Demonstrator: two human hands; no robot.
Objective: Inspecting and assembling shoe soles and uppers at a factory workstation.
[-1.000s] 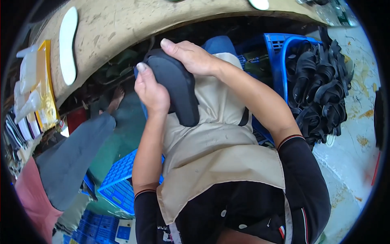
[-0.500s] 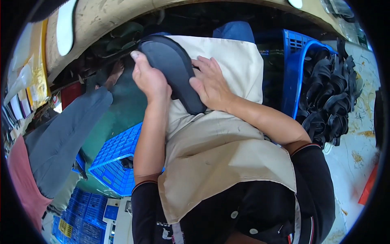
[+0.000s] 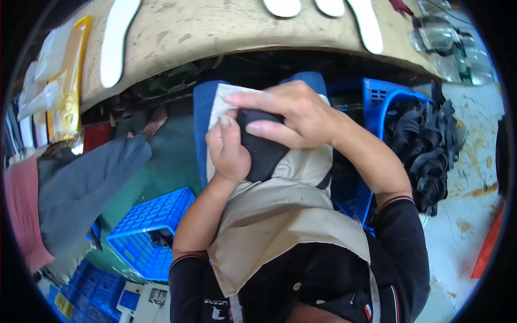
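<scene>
Head view: black shoe sole [image 3: 265, 157] over your beige apron [image 3: 293, 223].
Your left hand [image 3: 229, 152] grips its left side; your right hand [image 3: 304, 117] covers its far end, can't tell if gripping.

head view: taken from the left of two head-worn fisheyes | facing: tilted steeply downward, over the wearer's black shirt [image 3: 323, 274] | range: beige apron [image 3: 291, 220] seen close, worktop [image 3: 183, 32] set farther off | framing: worktop bowed across the top, shirt cut by lower edge, corners blacked out
</scene>
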